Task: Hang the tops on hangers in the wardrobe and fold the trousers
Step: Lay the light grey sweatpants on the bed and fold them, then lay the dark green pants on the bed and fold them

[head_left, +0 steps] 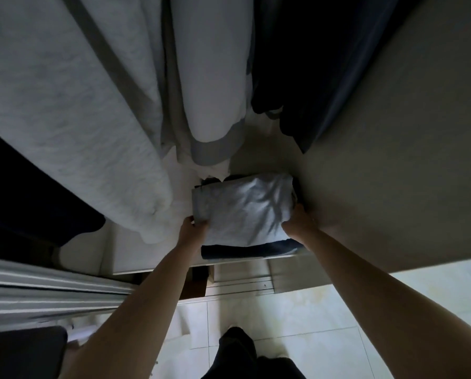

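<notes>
A folded light grey pair of trousers [242,209] lies on top of a dark folded garment [250,248] on the wardrobe floor [136,255], against the right inner wall. My left hand [194,228] grips the bundle's near left corner. My right hand [297,220] holds its right edge, fingers tucked under the cloth. Above, several tops hang down: a pale grey one [64,105] at left, a white one with grey hem [212,91] in the middle, dark ones [305,64] at right.
The wardrobe's right side panel [393,160] stands close to my right arm. A sliding door with its track [37,291] is at lower left. Pale floor tiles [324,324] and my dark trouser leg [242,351] are below.
</notes>
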A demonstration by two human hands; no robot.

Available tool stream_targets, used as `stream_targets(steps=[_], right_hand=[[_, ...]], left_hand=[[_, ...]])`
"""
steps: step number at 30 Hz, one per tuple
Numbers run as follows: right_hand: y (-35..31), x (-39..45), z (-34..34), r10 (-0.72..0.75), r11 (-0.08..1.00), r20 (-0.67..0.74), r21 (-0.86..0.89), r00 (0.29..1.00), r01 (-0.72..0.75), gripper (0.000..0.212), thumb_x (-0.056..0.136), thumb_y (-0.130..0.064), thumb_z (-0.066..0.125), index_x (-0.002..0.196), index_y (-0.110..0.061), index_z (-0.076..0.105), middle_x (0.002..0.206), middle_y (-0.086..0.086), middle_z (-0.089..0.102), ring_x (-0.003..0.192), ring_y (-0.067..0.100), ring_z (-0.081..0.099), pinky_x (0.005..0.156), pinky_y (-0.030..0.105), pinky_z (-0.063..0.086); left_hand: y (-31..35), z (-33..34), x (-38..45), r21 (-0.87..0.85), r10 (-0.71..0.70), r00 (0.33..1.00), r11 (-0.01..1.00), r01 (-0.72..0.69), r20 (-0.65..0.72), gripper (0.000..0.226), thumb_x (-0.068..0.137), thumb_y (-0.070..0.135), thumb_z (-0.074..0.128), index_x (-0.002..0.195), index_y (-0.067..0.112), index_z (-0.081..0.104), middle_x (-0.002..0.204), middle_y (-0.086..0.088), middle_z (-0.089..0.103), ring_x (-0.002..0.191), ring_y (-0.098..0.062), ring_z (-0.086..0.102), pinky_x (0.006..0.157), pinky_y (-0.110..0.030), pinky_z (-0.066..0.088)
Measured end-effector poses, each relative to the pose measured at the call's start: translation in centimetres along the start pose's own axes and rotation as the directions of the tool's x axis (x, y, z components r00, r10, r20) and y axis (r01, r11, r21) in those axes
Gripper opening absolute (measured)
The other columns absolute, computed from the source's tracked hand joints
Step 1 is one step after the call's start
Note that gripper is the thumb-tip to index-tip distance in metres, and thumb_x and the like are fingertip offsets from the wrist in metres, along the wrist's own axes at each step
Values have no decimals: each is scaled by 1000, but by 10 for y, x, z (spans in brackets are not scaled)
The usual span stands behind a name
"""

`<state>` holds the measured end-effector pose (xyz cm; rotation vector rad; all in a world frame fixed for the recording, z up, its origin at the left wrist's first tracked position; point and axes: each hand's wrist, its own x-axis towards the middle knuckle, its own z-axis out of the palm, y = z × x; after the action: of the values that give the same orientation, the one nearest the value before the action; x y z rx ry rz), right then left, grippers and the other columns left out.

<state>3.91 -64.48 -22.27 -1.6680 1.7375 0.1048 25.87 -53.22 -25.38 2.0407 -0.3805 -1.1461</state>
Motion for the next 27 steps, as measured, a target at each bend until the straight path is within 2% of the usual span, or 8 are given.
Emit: stream_targets(steps=[2, 5, 9, 12, 15, 20, 23, 27], right_hand=[[0, -7, -1, -16, 1000, -23, -21, 1000, 16, 66, 86, -12, 55, 145, -7, 24, 142, 17, 39, 131, 38, 37, 101, 36, 36], [-1, -17, -2, -56, 998, -61, 9, 997, 56, 66, 84, -11, 57, 143, -2, 28, 138, 20, 43, 129, 38, 39, 103, 38, 38], [-3, -36, 0, -139, 990, -56, -38, 989, 137, 55, 88, -17, 55, 134, 6, 37, 134, 27, 45, 126, 41, 42, 103, 37, 38], [1, -58, 4, -234, 972, -35, -38, 972, 232, 45, 87, -14, 53, 125, 9, 44, 128, 29, 49, 121, 41, 48, 98, 38, 43], [10, -83, 12, -336, 942, 37, -1, 941, 336, 42, 87, -10, 52, 124, 6, 43, 125, 28, 52, 115, 39, 53, 95, 40, 45], [45, -120, 19, -511, 853, 229, 14, 828, 522, 44, 92, -12, 52, 133, 1, 40, 130, 20, 54, 120, 32, 52, 90, 28, 39], [73, -145, 21, -549, 812, 342, 3, 762, 584, 43, 93, -13, 51, 134, -4, 41, 131, 17, 55, 120, 30, 52, 87, 27, 38], [107, -190, 37, -555, 757, 506, -22, 660, 653, 39, 95, -17, 49, 133, -10, 43, 126, 13, 60, 112, 28, 56, 82, 26, 39]], left_hand=[[-4, -5, -5, 37, 19, 1000, 999, -19, -4, 56, 92, 21, 62, 141, 7, 40, 122, -7, 55, 88, -15, 57, 68, -23, 48], [-11, -13, -17, 33, -18, 1000, 999, 19, -24, 56, 92, 14, 60, 143, 10, 38, 136, -12, 55, 116, -27, 56, 97, -37, 47], [-19, -22, -45, -23, -45, 997, 999, 44, -60, 49, 93, 4, 56, 139, 12, 43, 132, -12, 58, 116, -29, 58, 102, -41, 47], [-29, -26, -80, -73, 32, 993, 997, -40, -110, 38, 93, 2, 53, 130, 13, 51, 119, -9, 65, 102, -26, 64, 96, -44, 52], [-44, -24, -126, -169, 54, 973, 981, -93, -224, 31, 93, 0, 49, 121, 11, 55, 106, -11, 69, 91, -26, 66, 89, -41, 54], [-109, 16, -216, -377, -124, 873, 923, -72, -471, 31, 89, 0, 48, 117, 7, 60, 90, -14, 68, 80, -25, 60, 73, -33, 47], [-154, 55, -284, -497, -238, 812, 865, -72, -533, 26, 95, 5, 45, 114, 12, 61, 84, -5, 67, 75, -19, 60, 66, -27, 48], [-201, 86, -365, -564, -330, 719, 820, -103, -612, 22, 98, 8, 45, 113, 11, 60, 83, -5, 67, 74, -17, 60, 67, -27, 48]])
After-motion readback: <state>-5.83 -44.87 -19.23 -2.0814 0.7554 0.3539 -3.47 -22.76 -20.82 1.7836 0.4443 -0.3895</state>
